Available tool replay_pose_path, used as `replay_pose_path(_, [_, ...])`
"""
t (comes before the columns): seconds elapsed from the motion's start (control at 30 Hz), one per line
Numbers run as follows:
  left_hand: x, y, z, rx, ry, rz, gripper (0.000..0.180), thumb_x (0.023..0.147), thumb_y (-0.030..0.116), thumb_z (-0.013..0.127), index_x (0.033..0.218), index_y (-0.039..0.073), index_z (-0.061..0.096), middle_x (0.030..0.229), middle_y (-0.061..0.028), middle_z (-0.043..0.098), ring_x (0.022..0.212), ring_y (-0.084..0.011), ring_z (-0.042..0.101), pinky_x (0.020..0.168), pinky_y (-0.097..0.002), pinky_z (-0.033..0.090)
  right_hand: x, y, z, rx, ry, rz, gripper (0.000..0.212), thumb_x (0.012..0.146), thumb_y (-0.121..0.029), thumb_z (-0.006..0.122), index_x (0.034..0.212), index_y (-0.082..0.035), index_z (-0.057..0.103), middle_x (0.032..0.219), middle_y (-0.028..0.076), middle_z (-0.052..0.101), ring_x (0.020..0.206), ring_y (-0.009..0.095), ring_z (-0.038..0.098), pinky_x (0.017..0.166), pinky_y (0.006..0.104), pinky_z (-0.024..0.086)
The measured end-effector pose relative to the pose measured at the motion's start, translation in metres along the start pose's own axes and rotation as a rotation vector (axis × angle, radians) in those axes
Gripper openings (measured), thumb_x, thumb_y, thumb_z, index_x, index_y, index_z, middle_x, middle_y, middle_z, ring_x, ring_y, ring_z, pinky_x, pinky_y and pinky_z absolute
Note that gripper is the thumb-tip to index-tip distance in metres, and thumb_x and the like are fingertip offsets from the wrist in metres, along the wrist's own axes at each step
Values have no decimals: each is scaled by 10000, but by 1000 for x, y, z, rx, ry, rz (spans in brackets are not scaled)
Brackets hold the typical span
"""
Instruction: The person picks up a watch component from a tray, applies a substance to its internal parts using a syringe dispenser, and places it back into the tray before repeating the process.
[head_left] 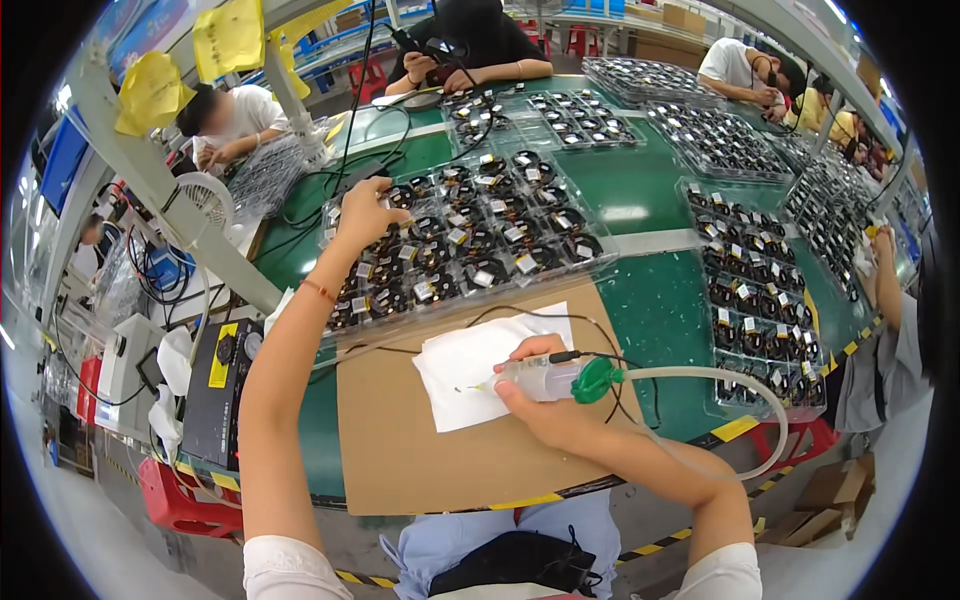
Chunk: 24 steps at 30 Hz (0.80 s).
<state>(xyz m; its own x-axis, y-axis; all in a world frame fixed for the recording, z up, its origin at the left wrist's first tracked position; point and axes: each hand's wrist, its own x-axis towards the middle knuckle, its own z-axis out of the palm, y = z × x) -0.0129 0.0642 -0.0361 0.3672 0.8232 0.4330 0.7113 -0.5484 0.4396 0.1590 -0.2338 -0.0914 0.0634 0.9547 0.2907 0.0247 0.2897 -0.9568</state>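
Note:
My right hand [545,400] is closed round a clear dispensing syringe [540,380] with a green cap [597,380] and a pale hose [715,374]. The needle tip points left, over a folded white paper sheet [455,355] with small dark marks. That sheet lies on a brown cardboard mat [400,450]. My left hand [368,213] reaches over the far left of a clear plastic tray [600,262], thumb and fingers apart, beside small black round parts [402,194] with wires and white labels. Whether a fingertip touches a part cannot be made out.
More filled trays [750,290] stand on the green table [650,300] to the right and far side. A black box with a dial [222,375] and a grey post [170,190] are at left. Thin black cables cross the mat. Several people work around the tables.

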Motion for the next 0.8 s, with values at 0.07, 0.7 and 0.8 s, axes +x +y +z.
replay_pose_path(0.07, [20,-8,13,30,-16,-14,571,585,106,802,1095,0,571,1025,-114,624,814,-211,604,747,-309,482,-2,2,-3,-9,1,-3,333,788,-15,603,1005,-57,354,940,87,507,938,161,580,776,298,461])
replay_pose_path(0.7, [102,-31,76,577,-262,-60,459,670,458,599,763,14,669,828,-204,637,795,-343,625,714,-422,487,11,6,-8,104,194,-50,301,758,-127,682,936,-72,446,786,25,476,730,99,465,630,265,398])
replay_pose_path(0.8, [100,-41,68,705,-128,-51,386,600,369,630,761,20,672,815,-207,641,792,-339,629,695,-408,497,12,-17,-9,236,131,82,296,758,-123,671,926,-73,433,792,27,444,755,118,449,643,271,387])
